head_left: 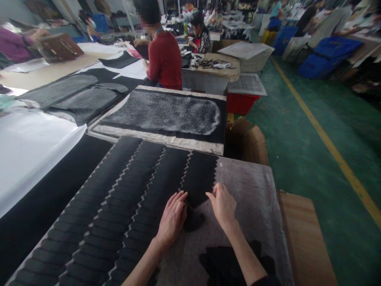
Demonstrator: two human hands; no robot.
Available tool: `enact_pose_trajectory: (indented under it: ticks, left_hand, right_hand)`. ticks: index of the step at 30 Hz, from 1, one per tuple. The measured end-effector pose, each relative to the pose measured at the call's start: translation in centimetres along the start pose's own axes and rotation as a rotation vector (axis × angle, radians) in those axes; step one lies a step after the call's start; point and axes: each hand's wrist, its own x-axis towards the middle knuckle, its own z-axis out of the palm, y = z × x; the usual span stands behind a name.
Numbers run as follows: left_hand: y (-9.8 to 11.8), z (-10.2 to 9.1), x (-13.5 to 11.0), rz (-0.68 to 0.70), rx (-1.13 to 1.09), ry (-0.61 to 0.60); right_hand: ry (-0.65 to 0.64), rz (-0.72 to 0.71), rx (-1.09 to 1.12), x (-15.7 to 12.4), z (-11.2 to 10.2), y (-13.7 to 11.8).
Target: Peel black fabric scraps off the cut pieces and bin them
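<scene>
Overlapping black fabric pieces (160, 171) with notched edges lie in several columns on a grey board (244, 186). At the near end of the rightmost column is a black fabric piece (198, 194). My left hand (174, 218) is closed at its left corner, fingertips together on the cloth. On the right corner, my right hand (223, 202) pinches the edge between thumb and fingers. A dark patch shows on the board beside my left hand; I cannot tell whether it is cloth or shadow. Loose black cloth (222, 264) lies beneath my right forearm.
Beyond the board, another panel (178, 145) carries a black sheet with a whitish coated area (166, 111). White sheeting (38, 147) covers the left side. A person in a red top (165, 59) works ahead. Cardboard (306, 234) and green floor (300, 151) lie right.
</scene>
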Motion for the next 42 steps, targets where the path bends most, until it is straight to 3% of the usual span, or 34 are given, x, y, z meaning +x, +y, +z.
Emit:
enact_pose_trajectory:
  ticks: [3, 6, 10, 13, 16, 20, 25, 31, 42]
  left_hand:
    - [-0.4, 0.0, 0.0, -0.058, -0.071, 0.016]
    - [-0.3, -1.0, 0.1, -0.165, -0.249, 0.051]
    - [1.8, -3.2, -0.4, -0.321, -0.543, 0.072]
    - [3.8, -3.9, -1.1, -0.501, -0.715, 0.071]
    - [4.5, -3.3, -1.6, -0.707, -0.827, 0.150]
    - [3.4, -2.0, -1.4, -0.894, -0.986, 0.170]
    - [2.0, -1.4, -0.3, -0.905, -1.067, 0.159]
    - [1.5, -1.2, 0.3, -0.904, -1.043, 0.191]
    - [1.4, -0.7, -0.6, -0.849, -0.997, 0.209]
  right_hand:
    - [-0.018, 0.025, 0.046, -0.1, -0.4, 1.5]
    - [-0.044, 0.012, 0.227, -1.0, -1.1, 2.0]
    - [-0.159, -0.217, 0.561, -3.7, -1.8, 0.2]
    - [-0.247, -0.395, 0.539, -5.5, -1.6, -1.4]
    - [-0.345, -0.305, 0.477, -5.9, -1.2, -1.7]
    - [-0.446, -0.147, 0.561, -4.5, -0.7, -1.2]
    - [-0.330, -0.218, 0.505, -2.4, 0.1, -1.6]
    - [-0.253, -0.193, 0.435, -1.4, 1.2, -2.0]
    - [-0.260, -0.159, 0.342, -0.7, 1.2, -2.1]
